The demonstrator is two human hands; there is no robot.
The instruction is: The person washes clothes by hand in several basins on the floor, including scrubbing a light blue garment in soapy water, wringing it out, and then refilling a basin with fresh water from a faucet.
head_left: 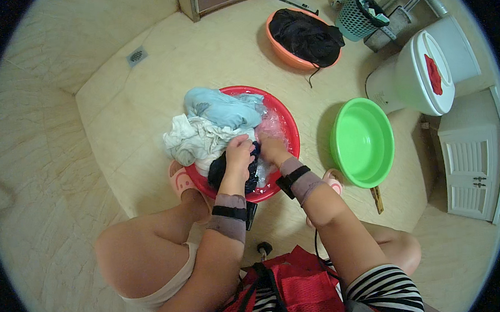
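Between my feet stands a red plastic basin point(292, 130) with sudsy water point(272, 122) in its right part. My left hand point(238, 156) grips a dark wet garment point(217, 171) at the basin's near side. My right hand point(273, 148) reaches into the water just beside it; its fingers are hidden, so I cannot tell what they hold. A white cloth point(193, 136) is heaped over the left rim. Behind it, a light blue garment point(223, 108) rests bunched up, partly on the rim.
A green basin point(363, 142) stands to the right, a wooden handle point(377, 199) beneath its near edge. Farther off are an orange basin point(284, 57) with black clothing point(305, 37), a waste basket point(355, 21), a toilet point(427, 72), a floor drain point(137, 56) and a white cabinet point(469, 159).
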